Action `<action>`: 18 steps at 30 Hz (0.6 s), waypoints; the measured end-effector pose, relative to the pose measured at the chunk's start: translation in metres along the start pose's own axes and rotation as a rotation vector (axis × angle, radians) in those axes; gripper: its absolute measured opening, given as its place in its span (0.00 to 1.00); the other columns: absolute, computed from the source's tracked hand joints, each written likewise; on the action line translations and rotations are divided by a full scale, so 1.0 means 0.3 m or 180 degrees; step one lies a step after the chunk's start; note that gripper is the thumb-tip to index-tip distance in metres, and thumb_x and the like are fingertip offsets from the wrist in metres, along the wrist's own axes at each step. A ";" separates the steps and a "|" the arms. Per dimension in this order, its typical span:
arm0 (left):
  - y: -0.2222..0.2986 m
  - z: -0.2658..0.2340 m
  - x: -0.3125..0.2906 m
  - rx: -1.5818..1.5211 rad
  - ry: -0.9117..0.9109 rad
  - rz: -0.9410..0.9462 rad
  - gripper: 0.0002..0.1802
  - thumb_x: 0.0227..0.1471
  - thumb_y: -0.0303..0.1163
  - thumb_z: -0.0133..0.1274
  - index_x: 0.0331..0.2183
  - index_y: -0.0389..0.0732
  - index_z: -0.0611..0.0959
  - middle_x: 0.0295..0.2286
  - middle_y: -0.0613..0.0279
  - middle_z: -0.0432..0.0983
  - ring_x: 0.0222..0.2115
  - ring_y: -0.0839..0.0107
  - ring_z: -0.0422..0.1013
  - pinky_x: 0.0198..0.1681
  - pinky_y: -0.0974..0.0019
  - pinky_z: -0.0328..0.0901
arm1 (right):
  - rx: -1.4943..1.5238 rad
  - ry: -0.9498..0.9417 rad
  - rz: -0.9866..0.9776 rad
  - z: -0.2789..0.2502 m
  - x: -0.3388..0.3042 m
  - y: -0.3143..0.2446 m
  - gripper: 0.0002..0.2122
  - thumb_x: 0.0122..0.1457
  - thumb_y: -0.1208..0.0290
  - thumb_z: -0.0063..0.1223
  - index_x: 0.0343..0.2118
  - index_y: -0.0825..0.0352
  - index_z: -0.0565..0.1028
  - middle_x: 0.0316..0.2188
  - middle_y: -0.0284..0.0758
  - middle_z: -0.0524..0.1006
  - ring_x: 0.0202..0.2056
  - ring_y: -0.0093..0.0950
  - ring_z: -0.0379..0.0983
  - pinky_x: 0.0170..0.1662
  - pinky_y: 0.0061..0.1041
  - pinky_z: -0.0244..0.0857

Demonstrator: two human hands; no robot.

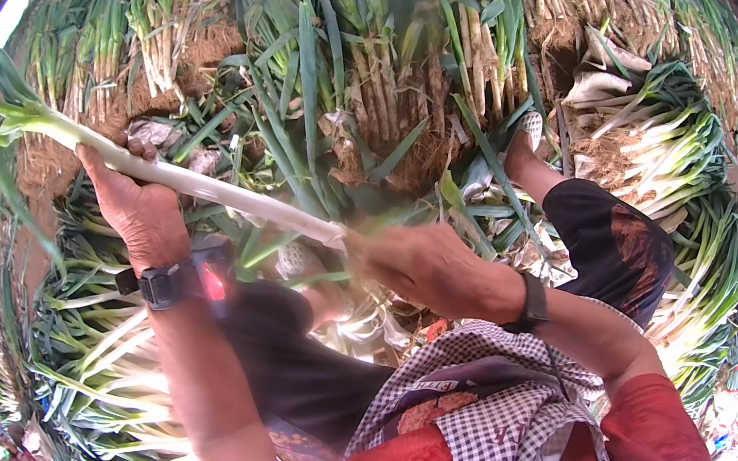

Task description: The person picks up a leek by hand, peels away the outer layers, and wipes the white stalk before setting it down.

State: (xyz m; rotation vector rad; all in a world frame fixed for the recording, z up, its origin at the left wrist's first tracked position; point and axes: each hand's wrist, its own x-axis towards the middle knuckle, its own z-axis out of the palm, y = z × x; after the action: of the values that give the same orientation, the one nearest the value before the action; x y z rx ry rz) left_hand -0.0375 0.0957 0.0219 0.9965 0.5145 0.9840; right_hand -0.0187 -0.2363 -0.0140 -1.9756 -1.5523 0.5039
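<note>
A long leek (227,194) lies slantwise across the middle, its green leaves at the upper left and its white shank running down to the right. My left hand (138,212) is closed around the shank near the leaves, thumb in front. At the root end, my right hand (447,266) is curled closed on the leek; motion blurs its fingers, and the root tip is partly hidden by them. The white shank between my two hands looks smooth and bare.
Bundles of unpeeled leeks with brown roots (388,120) stand close in front. Cleaned leeks with white shanks lie in heaps at the right (673,156) and lower left (117,374). Loose leaves and peelings litter the ground around my outstretched legs (608,248).
</note>
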 end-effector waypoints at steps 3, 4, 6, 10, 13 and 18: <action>-0.017 0.017 -0.040 0.0142 -0.0012 0.0135 0.35 0.53 0.56 0.54 0.52 0.43 0.67 0.35 0.62 0.64 0.36 0.68 0.62 0.45 0.62 0.61 | 0.0393 0.0820 0.0815 -0.006 0.128 -0.032 0.08 0.55 0.70 0.53 0.31 0.70 0.70 0.25 0.41 0.70 0.29 0.41 0.74 0.30 0.36 0.67; -0.025 0.019 -0.040 0.0144 -0.0025 0.0128 0.35 0.53 0.56 0.54 0.52 0.43 0.67 0.35 0.62 0.64 0.36 0.68 0.62 0.45 0.62 0.61 | 0.0181 0.1047 0.0744 0.012 0.164 -0.028 0.09 0.54 0.70 0.54 0.30 0.71 0.69 0.25 0.41 0.71 0.29 0.41 0.74 0.30 0.37 0.67; -0.026 0.046 -0.064 0.0065 0.0079 0.0072 0.36 0.52 0.57 0.55 0.53 0.43 0.66 0.35 0.62 0.63 0.37 0.68 0.62 0.46 0.61 0.60 | -0.0030 0.1256 0.0671 0.049 0.205 -0.007 0.09 0.53 0.70 0.55 0.30 0.71 0.69 0.25 0.42 0.71 0.29 0.42 0.73 0.31 0.37 0.67; -0.037 0.030 -0.058 0.0089 0.0134 0.0077 0.35 0.51 0.57 0.55 0.51 0.43 0.67 0.35 0.62 0.63 0.37 0.68 0.62 0.47 0.60 0.60 | 0.0200 0.1465 0.0882 0.086 0.237 0.017 0.08 0.51 0.73 0.54 0.30 0.70 0.68 0.26 0.45 0.72 0.28 0.46 0.72 0.31 0.39 0.67; -0.039 0.053 -0.077 -0.0355 0.0025 -0.0084 0.25 0.52 0.53 0.56 0.42 0.45 0.71 0.30 0.65 0.67 0.33 0.69 0.64 0.43 0.58 0.62 | 0.0089 0.1613 0.0972 0.082 0.236 0.041 0.09 0.50 0.73 0.55 0.29 0.70 0.68 0.26 0.45 0.73 0.28 0.46 0.72 0.32 0.40 0.67; -0.023 0.048 -0.094 -0.0406 -0.0055 -0.0197 0.23 0.54 0.50 0.55 0.43 0.45 0.71 0.30 0.65 0.67 0.33 0.69 0.65 0.42 0.61 0.63 | -0.0019 0.1573 0.0866 0.083 0.230 0.065 0.08 0.49 0.73 0.54 0.28 0.70 0.69 0.24 0.45 0.72 0.28 0.46 0.72 0.33 0.40 0.67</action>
State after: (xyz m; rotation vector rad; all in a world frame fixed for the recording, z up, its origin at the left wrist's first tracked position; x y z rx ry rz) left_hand -0.0373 0.0633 0.0210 0.8695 0.4598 0.9405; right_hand -0.0015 -0.1678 -0.0418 -2.1224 -0.9906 0.0953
